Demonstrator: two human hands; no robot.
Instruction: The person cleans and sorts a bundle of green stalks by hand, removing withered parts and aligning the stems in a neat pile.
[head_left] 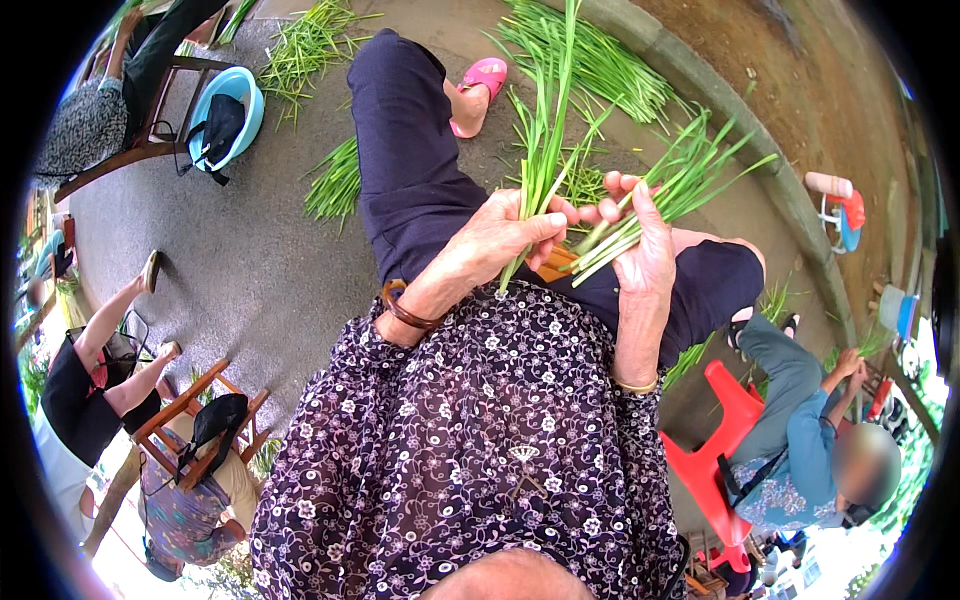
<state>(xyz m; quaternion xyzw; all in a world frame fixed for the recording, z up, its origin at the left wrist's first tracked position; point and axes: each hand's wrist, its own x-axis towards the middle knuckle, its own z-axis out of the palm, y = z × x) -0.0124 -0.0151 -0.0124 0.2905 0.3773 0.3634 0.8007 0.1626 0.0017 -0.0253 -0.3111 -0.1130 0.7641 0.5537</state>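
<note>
My left hand (512, 232) is closed round a bunch of long flat green leaves, which look like garlic chives (546, 130); their pale stem ends stick out below my fist. In my right hand (645, 235) lies a second bunch of chives (690, 180), fanned out to the upper right, with its white cut ends pointing toward my lap. The thumb presses this bunch against the fingers. My two hands are close together above my lap, the fingertips nearly meeting. Whether the fingertips pinch a single stalk between them is too small to tell.
A big heap of chives (590, 60) lies on the ground ahead, with scattered trimmings (310, 45) and a smaller pile (335, 182) to the left. A light-blue basin (252, 105) holds a black bag. On the right, a person (810, 440) sits near a red plastic chair (722, 420).
</note>
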